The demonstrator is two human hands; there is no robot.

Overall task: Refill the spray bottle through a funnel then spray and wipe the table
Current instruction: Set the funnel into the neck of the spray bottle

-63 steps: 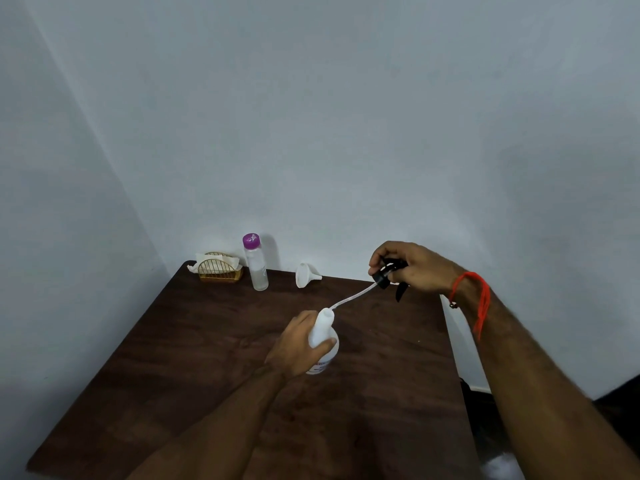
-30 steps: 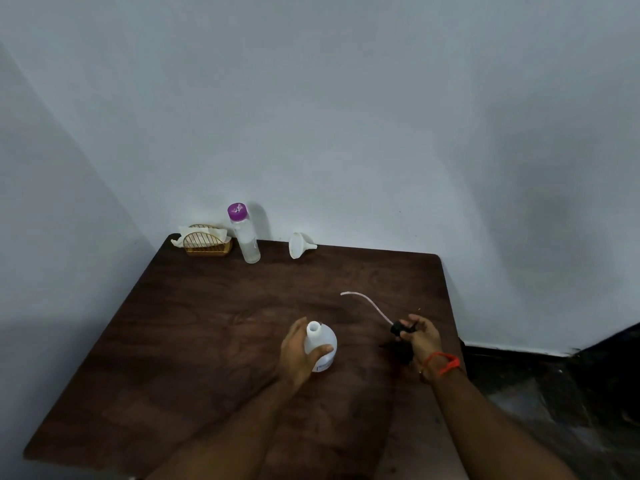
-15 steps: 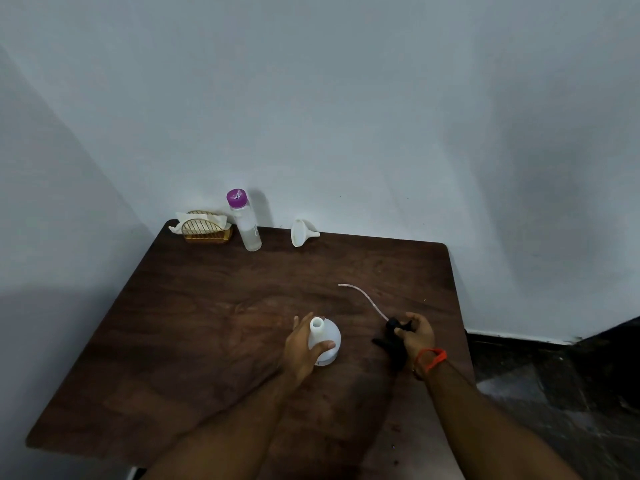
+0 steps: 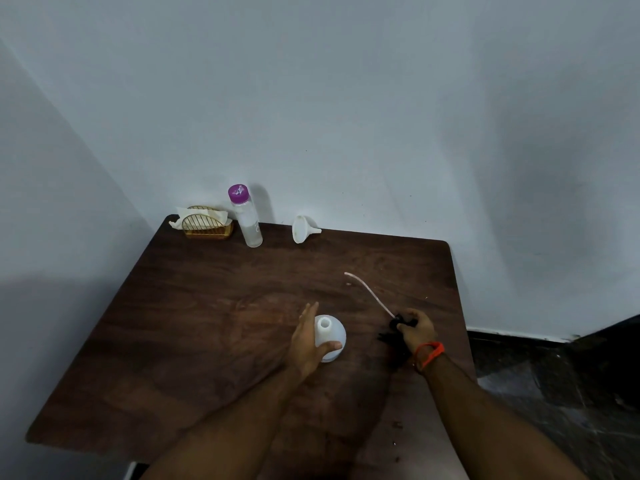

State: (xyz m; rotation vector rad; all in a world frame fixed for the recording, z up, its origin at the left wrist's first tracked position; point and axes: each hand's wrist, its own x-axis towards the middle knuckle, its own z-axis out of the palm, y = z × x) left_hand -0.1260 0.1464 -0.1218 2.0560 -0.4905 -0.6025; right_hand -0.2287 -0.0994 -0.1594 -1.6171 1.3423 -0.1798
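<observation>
Bottle uncapped, sprayer set aside

Bottle [image 4: 330, 337] stands upright and open-necked on the bench [image 4: 194, 306]. Left hand [image 4: 308, 342] cups its side, fingers straight and spread. Right hand [image 4: 417, 330], just beside it, grips the black sprayer [image 4: 393, 332] resting on the bench.

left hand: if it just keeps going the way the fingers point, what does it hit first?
Likely nothing nearby. The left hand points its fingers toward the far edge, passing left of the spray bottle its thumb touches. Bare table follows; the water bottle and funnel flank that line, depth unclear.
</observation>
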